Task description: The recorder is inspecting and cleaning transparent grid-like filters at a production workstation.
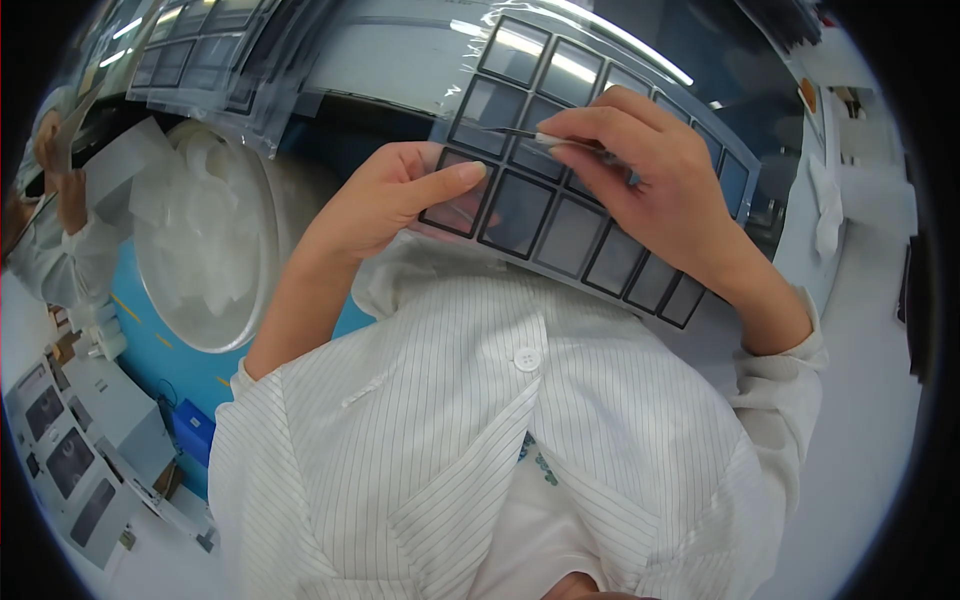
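Left hand [400, 195]: raised in front of the chest, palm turned toward the wearer, thumb stretched out flat to the right, remaining fingers tucked out of sight behind. Left forearm: bare, rising from a white striped sleeve at lower left, slanting up and to the right.

Right hand [640, 180]: raised slightly higher than the left, back of hand facing the camera, fingers [580, 125] curled and pinched together, pointing left. Right forearm: bare at the wrist, sleeve cuff at right, angled up and to the left.
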Available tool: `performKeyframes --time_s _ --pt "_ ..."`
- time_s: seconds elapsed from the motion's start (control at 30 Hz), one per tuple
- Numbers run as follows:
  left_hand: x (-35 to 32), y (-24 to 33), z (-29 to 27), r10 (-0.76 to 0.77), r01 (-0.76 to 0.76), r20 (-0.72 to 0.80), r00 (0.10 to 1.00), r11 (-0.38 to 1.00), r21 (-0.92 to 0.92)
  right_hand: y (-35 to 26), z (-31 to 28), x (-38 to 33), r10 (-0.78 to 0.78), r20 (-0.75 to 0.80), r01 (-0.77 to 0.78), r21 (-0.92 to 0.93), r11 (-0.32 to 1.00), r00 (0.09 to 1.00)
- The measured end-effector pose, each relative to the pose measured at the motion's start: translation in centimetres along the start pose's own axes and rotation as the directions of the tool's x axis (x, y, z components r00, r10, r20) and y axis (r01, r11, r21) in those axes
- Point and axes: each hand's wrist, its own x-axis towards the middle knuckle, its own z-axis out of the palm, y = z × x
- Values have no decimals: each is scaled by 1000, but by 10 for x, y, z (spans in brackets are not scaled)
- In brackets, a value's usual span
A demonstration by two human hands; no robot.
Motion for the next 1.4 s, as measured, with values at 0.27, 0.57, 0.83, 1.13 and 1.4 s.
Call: performKeyframes --time_s 0.27,0.57,0.83,1.13,1.4 --pt "-3 -5 -4 57 -57 27 998 998 3 -20 24 27 -68 72 71 -36 997 995" --pt "-5 -7 -4 43 -43 19 999 999 -25 -30 28 36 -63 161 88 -150 985 985" --pt "-8 -10 -8 87 -87 -25 996 996 33 -41 29 53 -43 247 98 -218 971 968" --pt "-8 -11 -7 85 -80 -55 995 994 76 -40 36 67 14 332 72 -247 966 943" --pt "-9 -8 -7 84 -81 -37 996 994 74 -42 28 61 41 364 56 -252 966 930"
